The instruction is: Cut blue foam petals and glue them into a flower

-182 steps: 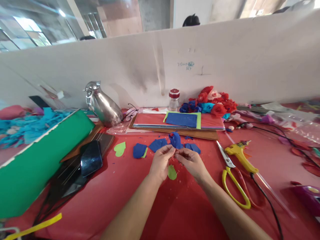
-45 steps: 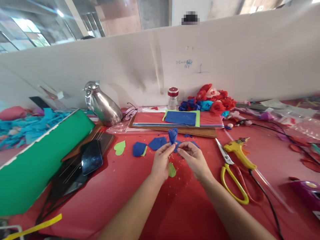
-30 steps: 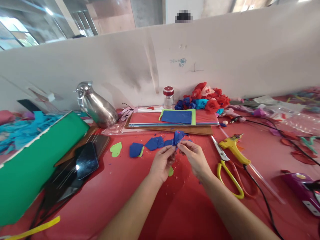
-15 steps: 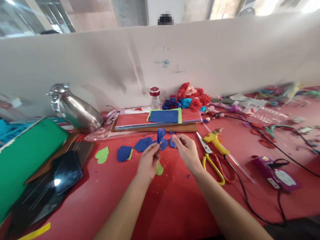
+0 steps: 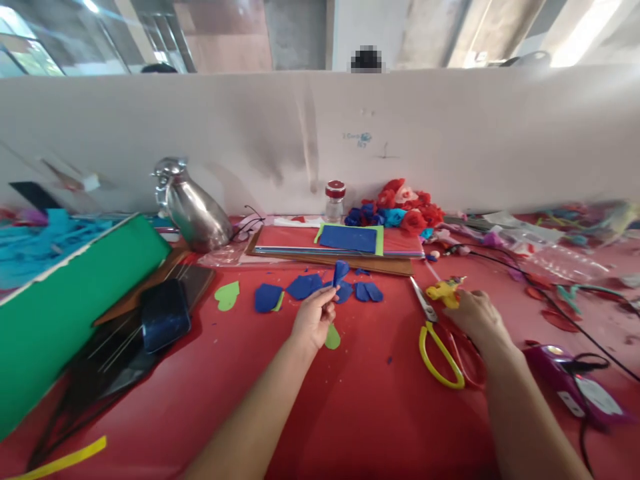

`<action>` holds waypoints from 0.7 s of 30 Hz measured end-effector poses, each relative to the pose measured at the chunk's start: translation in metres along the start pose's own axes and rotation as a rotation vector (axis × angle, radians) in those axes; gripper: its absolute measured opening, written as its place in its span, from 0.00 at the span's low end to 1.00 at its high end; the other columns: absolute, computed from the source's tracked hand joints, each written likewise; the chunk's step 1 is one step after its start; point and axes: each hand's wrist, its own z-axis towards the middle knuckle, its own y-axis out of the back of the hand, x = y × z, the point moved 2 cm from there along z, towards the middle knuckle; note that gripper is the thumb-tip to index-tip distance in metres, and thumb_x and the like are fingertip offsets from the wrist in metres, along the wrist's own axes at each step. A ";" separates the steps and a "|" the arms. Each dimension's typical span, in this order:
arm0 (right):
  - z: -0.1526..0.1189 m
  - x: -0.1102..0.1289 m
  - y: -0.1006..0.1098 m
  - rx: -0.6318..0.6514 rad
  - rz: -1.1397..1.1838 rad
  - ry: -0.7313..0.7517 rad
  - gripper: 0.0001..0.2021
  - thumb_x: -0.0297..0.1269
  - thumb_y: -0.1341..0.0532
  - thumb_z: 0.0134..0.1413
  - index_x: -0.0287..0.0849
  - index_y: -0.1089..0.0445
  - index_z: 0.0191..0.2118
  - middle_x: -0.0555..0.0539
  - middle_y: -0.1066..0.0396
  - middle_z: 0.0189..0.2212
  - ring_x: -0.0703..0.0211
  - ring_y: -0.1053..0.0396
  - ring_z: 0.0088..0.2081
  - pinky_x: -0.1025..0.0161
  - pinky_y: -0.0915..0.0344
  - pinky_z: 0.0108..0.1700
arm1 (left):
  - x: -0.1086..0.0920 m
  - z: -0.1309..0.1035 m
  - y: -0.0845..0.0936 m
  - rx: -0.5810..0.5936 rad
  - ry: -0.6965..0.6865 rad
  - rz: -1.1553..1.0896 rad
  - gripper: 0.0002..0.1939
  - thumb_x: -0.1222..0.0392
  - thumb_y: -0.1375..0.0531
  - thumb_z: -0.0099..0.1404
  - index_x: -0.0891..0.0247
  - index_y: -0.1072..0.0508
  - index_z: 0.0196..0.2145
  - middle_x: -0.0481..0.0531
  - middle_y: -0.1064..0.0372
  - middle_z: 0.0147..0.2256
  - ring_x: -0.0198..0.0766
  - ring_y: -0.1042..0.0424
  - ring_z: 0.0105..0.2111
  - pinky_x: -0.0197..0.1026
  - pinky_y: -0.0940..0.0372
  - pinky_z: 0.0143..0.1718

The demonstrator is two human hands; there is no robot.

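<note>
My left hand point(image 5: 316, 315) pinches a curled blue paper petal point(image 5: 340, 272) above the middle of the table. At the right, my right hand point(image 5: 479, 320) is closed round the handle of a yellow glue gun point(image 5: 444, 291), hiding most of it; the gun still seems to lie on the table. Yellow-and-red-handled scissors point(image 5: 434, 337) lie just left of that hand. Blue petal cut-outs point(image 5: 304, 287) are spread behind my left hand, and another pair point(image 5: 369, 292) rests to its right. A green heart-shaped cut-out point(image 5: 227, 295) is to the left; a green leaf cut-out point(image 5: 333, 338) lies partly under my left hand.
Paper sheets point(image 5: 290, 243) are stacked at the back, near a red-lidded jar point(image 5: 335, 200) and paper flowers point(image 5: 400, 205). A steel jug point(image 5: 197, 212), green box point(image 5: 100, 293) and phone point(image 5: 165, 317) occupy the left. A purple device point(image 5: 580, 383) with black cords sits right.
My right hand has moved right, from beside the blue petal to the glue gun. My left hand keeps the petal. The view has swung left.
</note>
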 end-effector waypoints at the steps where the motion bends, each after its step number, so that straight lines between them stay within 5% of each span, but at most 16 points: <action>1: 0.001 0.001 -0.002 0.002 -0.008 0.001 0.14 0.37 0.41 0.42 0.38 0.26 0.37 0.33 0.29 0.36 0.46 0.30 0.33 0.57 0.39 0.31 | 0.000 0.001 0.001 -0.005 -0.002 -0.008 0.07 0.68 0.32 0.45 0.69 0.25 0.25 0.47 0.33 0.20 0.20 0.43 0.15 0.26 0.51 0.16; 5: -0.002 0.007 0.011 0.010 0.029 -0.034 0.16 0.39 0.39 0.41 0.34 0.26 0.36 0.29 0.30 0.38 0.43 0.29 0.35 0.55 0.37 0.32 | -0.001 0.000 0.001 0.004 0.003 -0.024 0.05 0.69 0.34 0.47 0.69 0.25 0.25 0.47 0.34 0.19 0.21 0.43 0.15 0.26 0.52 0.16; 11: -0.031 0.021 0.048 -0.214 0.228 -0.070 0.18 0.44 0.46 0.49 0.36 0.27 0.37 0.33 0.28 0.33 0.40 0.30 0.38 0.52 0.36 0.36 | 0.001 -0.001 0.000 -0.001 0.065 -0.050 0.03 0.70 0.35 0.49 0.68 0.25 0.24 0.47 0.34 0.20 0.21 0.44 0.15 0.27 0.52 0.16; 14: -0.054 0.039 0.047 -0.099 0.563 0.037 0.21 0.54 0.47 0.49 0.40 0.27 0.34 0.39 0.28 0.26 0.43 0.29 0.33 0.53 0.36 0.33 | 0.003 0.001 0.001 -0.008 0.092 -0.050 0.03 0.70 0.35 0.49 0.67 0.26 0.23 0.47 0.35 0.20 0.21 0.44 0.15 0.27 0.51 0.16; 17: -0.079 0.068 0.040 0.003 0.877 0.274 0.21 0.54 0.45 0.51 0.43 0.28 0.39 0.41 0.25 0.32 0.49 0.29 0.33 0.57 0.34 0.34 | 0.005 0.001 0.001 0.003 0.073 -0.023 0.03 0.69 0.34 0.48 0.67 0.25 0.24 0.47 0.34 0.20 0.21 0.43 0.16 0.27 0.52 0.16; 21: -0.102 0.102 0.030 0.119 0.914 0.409 0.17 0.51 0.43 0.52 0.43 0.27 0.34 0.43 0.24 0.32 0.53 0.29 0.29 0.60 0.34 0.32 | 0.006 0.000 0.000 0.023 0.025 0.024 0.06 0.67 0.32 0.46 0.67 0.24 0.25 0.47 0.33 0.21 0.21 0.42 0.17 0.27 0.51 0.17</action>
